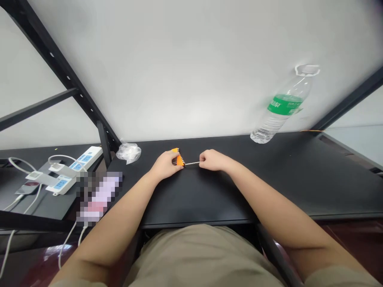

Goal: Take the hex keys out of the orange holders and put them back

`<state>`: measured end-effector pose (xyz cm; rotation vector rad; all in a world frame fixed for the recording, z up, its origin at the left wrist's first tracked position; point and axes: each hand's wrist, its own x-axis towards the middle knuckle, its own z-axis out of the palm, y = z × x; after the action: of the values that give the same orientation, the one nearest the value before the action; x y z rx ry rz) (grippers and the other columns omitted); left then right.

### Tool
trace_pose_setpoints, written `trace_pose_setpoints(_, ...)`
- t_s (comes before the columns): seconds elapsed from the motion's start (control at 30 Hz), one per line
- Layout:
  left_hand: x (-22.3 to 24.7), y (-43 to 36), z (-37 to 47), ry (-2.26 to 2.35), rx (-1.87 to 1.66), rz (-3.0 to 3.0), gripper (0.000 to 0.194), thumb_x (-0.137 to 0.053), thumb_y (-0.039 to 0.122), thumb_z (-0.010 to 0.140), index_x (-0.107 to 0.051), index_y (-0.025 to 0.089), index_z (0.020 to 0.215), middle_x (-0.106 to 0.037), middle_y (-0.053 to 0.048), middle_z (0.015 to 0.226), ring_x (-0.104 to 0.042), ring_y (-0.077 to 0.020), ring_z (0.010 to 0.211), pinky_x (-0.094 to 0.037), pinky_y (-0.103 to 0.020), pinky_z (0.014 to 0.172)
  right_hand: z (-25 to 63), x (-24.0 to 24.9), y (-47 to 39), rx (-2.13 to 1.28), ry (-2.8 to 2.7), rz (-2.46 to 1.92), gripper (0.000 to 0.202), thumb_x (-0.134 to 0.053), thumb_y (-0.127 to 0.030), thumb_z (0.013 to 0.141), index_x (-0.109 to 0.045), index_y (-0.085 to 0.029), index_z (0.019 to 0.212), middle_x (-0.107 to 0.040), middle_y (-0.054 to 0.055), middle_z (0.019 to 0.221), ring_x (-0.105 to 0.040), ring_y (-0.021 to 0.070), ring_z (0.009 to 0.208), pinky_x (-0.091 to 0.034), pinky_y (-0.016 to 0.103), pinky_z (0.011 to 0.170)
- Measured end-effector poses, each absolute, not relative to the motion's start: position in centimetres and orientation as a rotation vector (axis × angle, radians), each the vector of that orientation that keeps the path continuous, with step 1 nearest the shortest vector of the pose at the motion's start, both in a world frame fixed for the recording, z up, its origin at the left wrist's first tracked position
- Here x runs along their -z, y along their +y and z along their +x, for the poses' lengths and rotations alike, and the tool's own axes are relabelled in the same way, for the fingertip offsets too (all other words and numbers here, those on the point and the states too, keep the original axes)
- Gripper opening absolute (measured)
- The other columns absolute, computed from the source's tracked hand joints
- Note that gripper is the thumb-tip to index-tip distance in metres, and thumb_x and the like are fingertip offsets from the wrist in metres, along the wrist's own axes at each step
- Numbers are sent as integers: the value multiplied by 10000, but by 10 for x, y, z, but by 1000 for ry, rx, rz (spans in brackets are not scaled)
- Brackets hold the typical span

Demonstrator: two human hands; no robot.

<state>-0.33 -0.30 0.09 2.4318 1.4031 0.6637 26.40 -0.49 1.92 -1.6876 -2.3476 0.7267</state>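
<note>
Near the middle of the black table (197, 199), my left hand (164, 165) is closed around an orange holder (180, 160) with several dark slots or rods along it; it looks like a hex key set. To its right, my right hand (214, 160) pinches the end of a thin metal rod (192, 163), probably a hex key. The rod lies level between both hands, its left end at the lower corner of the holder. My fingers hide part of the holder and the rod's right end.
A large water bottle (284, 104) with a green label stands at the back right by the wall. Crumpled clear plastic (129, 152) lies at the back left. Beyond the black rack post (104, 143) are a power strip (64, 181), white cables and a blurred-out phone-like object (100, 199).
</note>
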Motion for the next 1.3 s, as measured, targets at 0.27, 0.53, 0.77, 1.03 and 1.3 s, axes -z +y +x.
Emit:
trace_pose_setpoints(0.27, -8, -12, 5, 1368, -766, 2368, 456, -780, 447, 766, -695, 255, 1171, -709, -52, 1170, -675, -253, 1030, -559, -381, 935, 265, -30, -10, -547, -2289, -1472, 221, -664, -322, 851, -653, -219, 1046, -690, 99, 1137, -644, 217, 930, -478, 315, 780)
trace_pose_setpoints(0.53, -12, -18, 11, 1349, -827, 2364, 434, -770, 462, 781, -691, 251, 1152, -705, -47, 1077, -666, -237, 974, -548, -369, 902, 228, -20, -28, -662, -2273, -1183, 122, -557, -227, 902, -570, -236, 1022, -713, 5, 949, -637, 154, 790, -446, 268, 700)
trace_pose_setpoints(0.77, -13, -18, 15, 1287, -773, 2458, 228, -691, 390, 864, -694, 250, 1044, -702, -46, 1006, -650, -244, 978, -528, -380, 901, 225, -17, -27, -542, -2206, -1375, 133, -582, -233, 833, -559, -243, 963, -666, -12, 812, -560, 157, 688, -377, 270, 649)
trace_pose_setpoints(1.03, -1, -9, 5, 1413, -814, 2394, 463, -753, 388, 810, -663, 262, 1246, -674, -50, 1085, -642, -239, 1008, -535, -384, 948, 272, -17, 3, -463, -2201, -1675, 73, -575, -229, 822, -596, -233, 892, -667, 6, 772, -558, 163, 673, -350, 269, 612)
trace_pose_setpoints(1.3, -3, -11, 6, 1360, -836, 2352, 435, -734, 395, 830, -670, 269, 1242, -668, -46, 1077, -648, -221, 991, -548, -372, 952, 292, -14, 13, -510, -2393, -1755, 287, -701, -514, 831, -661, -234, 883, -696, 35, 809, -594, 185, 689, -345, 273, 598)
